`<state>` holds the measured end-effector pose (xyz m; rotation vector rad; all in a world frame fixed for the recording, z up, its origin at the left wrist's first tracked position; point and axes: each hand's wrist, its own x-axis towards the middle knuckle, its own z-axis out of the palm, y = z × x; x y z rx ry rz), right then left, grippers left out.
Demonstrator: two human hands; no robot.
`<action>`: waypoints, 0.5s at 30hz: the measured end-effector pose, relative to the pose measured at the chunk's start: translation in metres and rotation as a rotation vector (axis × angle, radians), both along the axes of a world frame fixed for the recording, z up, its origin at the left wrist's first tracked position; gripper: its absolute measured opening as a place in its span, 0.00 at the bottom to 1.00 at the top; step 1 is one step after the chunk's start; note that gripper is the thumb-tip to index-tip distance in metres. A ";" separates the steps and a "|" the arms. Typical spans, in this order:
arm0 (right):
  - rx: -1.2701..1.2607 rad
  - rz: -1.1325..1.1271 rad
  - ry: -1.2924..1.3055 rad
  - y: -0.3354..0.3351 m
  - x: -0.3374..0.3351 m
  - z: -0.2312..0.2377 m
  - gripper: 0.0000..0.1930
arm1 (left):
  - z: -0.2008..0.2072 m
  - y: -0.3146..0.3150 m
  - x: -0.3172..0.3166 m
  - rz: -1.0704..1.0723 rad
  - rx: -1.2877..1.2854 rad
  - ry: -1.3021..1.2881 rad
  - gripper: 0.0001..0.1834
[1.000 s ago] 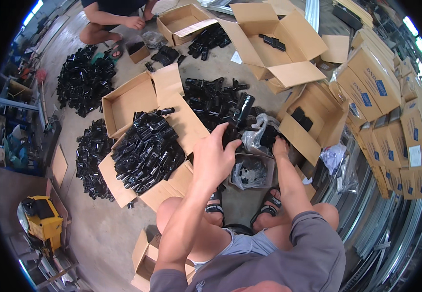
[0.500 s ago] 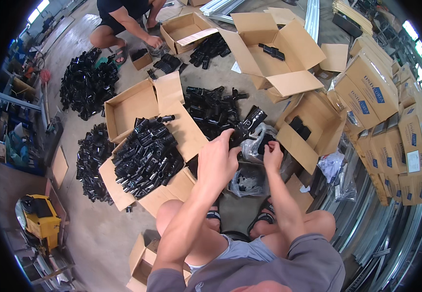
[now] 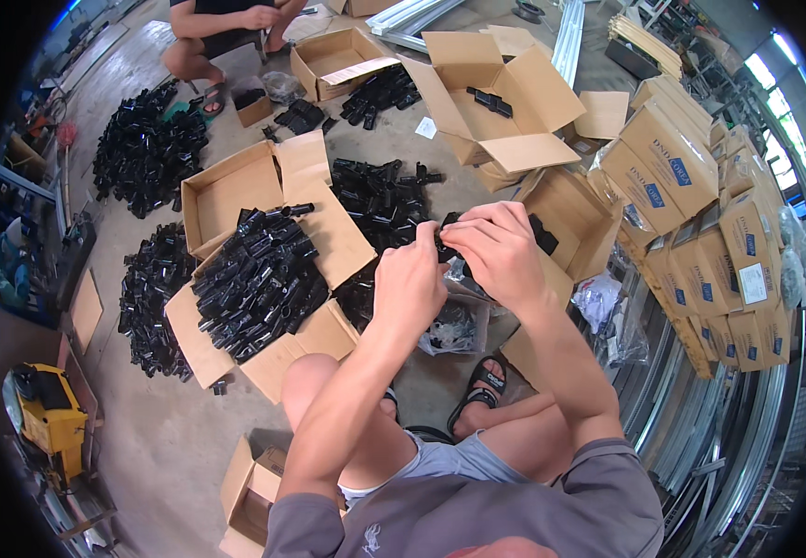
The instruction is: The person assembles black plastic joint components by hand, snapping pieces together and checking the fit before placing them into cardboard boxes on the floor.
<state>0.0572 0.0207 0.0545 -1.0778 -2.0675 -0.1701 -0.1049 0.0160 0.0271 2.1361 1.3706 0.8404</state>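
Note:
My left hand (image 3: 409, 279) is closed on a glossy black part (image 3: 449, 245), mostly covered by fingers. My right hand (image 3: 499, 249) meets it at the same part, fingertips pinched together. Whether a smaller piece is between those fingertips is hidden. Just below them stands a container lined with clear plastic (image 3: 456, 327), with small dark and greyish pieces inside. Beyond my hands lies a loose heap of black parts (image 3: 380, 193). To the left, an opened carton's flaps (image 3: 345, 244) surround a tall pile of similar black tubular parts (image 3: 259, 279).
An open carton (image 3: 531, 130) with one black part stands ahead, and another open carton (image 3: 566, 223) is right of my hands. Stacked cartons (image 3: 668, 177) and long metal profiles (image 3: 700, 437) line the right. Another person (image 3: 222, 37) squats far left near black heaps (image 3: 147, 149).
My right hand has come up from the plastic bag to the black part in my left hand. The view has shifted slightly. The other person's hand has lifted from the small carton.

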 end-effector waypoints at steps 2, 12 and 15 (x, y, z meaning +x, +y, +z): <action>-0.051 0.065 -0.137 0.000 0.002 0.004 0.05 | 0.001 -0.005 0.001 -0.007 -0.010 -0.008 0.26; -0.104 0.096 -0.283 -0.014 -0.001 0.015 0.03 | -0.009 -0.010 -0.005 -0.055 -0.039 -0.067 0.26; -0.130 0.094 -0.249 -0.018 0.002 0.015 0.03 | -0.004 -0.011 -0.004 -0.059 -0.068 -0.071 0.25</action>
